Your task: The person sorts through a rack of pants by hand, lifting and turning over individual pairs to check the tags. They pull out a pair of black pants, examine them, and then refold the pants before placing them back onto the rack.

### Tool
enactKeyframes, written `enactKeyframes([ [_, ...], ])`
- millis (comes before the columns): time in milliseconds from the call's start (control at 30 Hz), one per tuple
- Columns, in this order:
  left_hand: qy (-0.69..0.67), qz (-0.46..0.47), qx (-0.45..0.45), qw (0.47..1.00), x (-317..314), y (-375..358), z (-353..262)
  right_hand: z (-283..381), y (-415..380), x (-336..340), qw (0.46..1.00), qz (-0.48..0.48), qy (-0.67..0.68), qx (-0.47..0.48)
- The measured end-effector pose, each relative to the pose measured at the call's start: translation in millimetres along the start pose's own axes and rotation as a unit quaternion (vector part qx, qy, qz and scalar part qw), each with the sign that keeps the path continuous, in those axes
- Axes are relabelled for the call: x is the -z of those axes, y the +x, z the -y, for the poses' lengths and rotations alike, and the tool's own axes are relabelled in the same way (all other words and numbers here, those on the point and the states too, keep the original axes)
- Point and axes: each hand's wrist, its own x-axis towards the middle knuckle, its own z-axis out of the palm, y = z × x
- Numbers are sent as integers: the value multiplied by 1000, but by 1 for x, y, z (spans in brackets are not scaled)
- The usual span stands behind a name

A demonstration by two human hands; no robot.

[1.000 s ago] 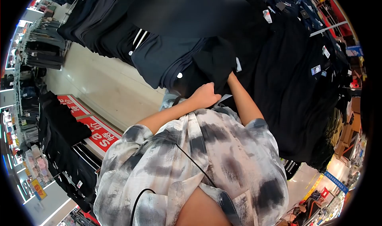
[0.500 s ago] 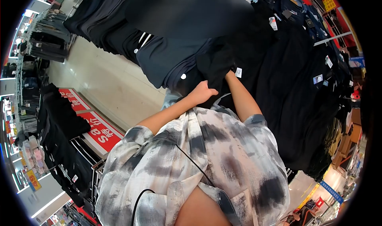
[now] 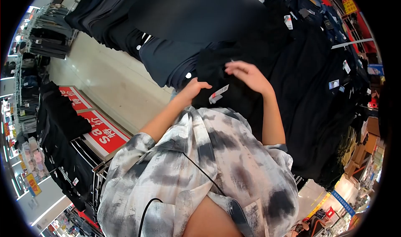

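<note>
Black garment (image 3: 236,90), long axis unclear; white tag (image 3: 219,94) slants up-right

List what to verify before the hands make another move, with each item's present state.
1. Both hands in view: ok; the left hand and right hand show plainly.
2. Right hand free: ok; it is open over the black garment, holding nothing visible.
3. Left hand's grip on the cloth: cannot tell; its fingertips are hidden.
4. Tag uncovered: ok; it lies on the black cloth, with no hand over it.
5. Tag's print readable: not ok; too small and blurred.
6. Black garment's edges distinct from the dark clothes on the right: cannot tell; black merges with black.
</note>
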Motion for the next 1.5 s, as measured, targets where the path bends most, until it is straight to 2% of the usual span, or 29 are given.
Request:
enactKeyframes([
  [33,6,28,-1,1000,1,-1,-9,-10,8,8,996,-81,-35,9],
  [100,50,29,27,998,5,-2,-31,-31,23,9,966,-162,-192,65],
  [167,94,56,24,994,11,2,-47,-70,43,9,972,-103,-195,80],
  [233,125,60,42,989,18,5,-57,-81,56,4,951,-33,-301,58],
  [267,139,61,53,987,27,10,-56,-86,63,3,958,-2,-286,16],
  [367,183,57,73,979,34,7,-55,-88,78,-1,964,-4,-266,-28],
  [500,191,51,106,975,39,7,-46,-103,91,9,954,68,-291,-24],
  [633,169,34,129,977,45,4,-44,-105,99,19,963,-27,-268,29],
  [700,175,19,137,975,47,4,-43,-95,105,20,975,-102,-197,14],
  [767,190,-7,139,972,55,10,-39,-85,113,15,971,-151,-185,22],
  [867,236,-25,84,968,63,19,-34,-92,123,4,954,-209,-211,28],
  [967,370,-57,-27,927,69,22,-30,-91,126,-7,943,-234,-236,14],
  [1067,502,-126,-96,851,92,33,-27,-86,126,-11,940,-231,-251,1],
  [1167,645,-166,-101,739,69,33,-88,-76,122,-18,935,-243,-258,8],
  [1200,628,-158,-182,740,79,52,-92,-75,122,-19,935,-246,-255,11],
  [1233,601,-132,-210,760,87,76,-99,-75,122,-21,935,-249,-251,12],
  [1300,467,-35,-108,877,86,127,-119,-73,122,-25,934,-257,-249,-10],
  [1333,450,-7,-27,893,73,141,-131,-74,122,-27,932,-263,-250,-21],
  [1367,429,21,57,901,60,153,-140,-74,121,-31,930,-268,-250,-34],
  [1400,458,31,110,882,54,172,-137,-69,121,-33,927,-271,-255,-47],
  [1433,489,36,131,861,47,185,-131,-70,120,-35,920,-289,-260,-40],
  [1500,488,137,202,838,44,215,-125,-73,117,-39,905,-324,-275,-27],
])
